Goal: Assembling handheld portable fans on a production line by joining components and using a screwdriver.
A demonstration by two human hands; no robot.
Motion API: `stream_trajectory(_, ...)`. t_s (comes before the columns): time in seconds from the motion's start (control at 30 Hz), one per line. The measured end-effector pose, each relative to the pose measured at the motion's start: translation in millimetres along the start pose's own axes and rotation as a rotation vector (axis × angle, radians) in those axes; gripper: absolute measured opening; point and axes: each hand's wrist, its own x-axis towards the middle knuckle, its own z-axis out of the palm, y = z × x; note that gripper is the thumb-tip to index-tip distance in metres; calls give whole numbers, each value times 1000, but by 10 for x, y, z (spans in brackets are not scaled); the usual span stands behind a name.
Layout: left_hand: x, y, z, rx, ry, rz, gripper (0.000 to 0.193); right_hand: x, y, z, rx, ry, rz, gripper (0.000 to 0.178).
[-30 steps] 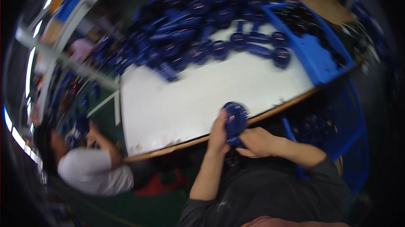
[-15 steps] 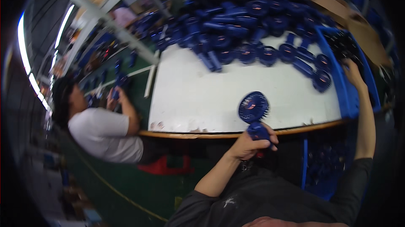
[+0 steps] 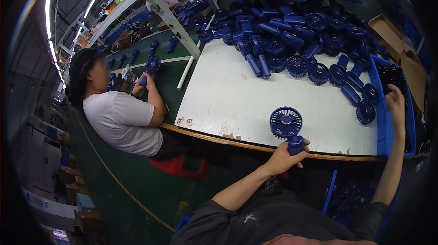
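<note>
A dark blue handheld fan stands upright in my left hand, whose fingers are wrapped round its handle at the table's front edge. Its round grille is turned up toward me. At the right, my right hand is over a blue bin holding many small black parts. The fingers are curled together, and what they hold, if anything, is too small to make out. Closest to that hand on the table lies another blue fan.
A large heap of blue fans covers the back of the white table. An open cardboard box stands behind the bin. To the left, a person in a white shirt holds a similar fan. A metal post rises beside the table.
My right hand has drawn back a little from the black parts in the bin, its fingers curling. My left hand still holds the fan. The whole view has shifted, and the picture is sharper.
</note>
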Motion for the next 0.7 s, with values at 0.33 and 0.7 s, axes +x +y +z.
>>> stream_trajectory(0.33, 84, 109, 215, -306, 103, -30, 38, -2014, -986, 1976, 443, -361, -42, 42)
stream_trajectory(0.7, -63, 174, 154, -453, -28, -79, 32, -1879, -997, 1780, 157, -486, -403, 33)
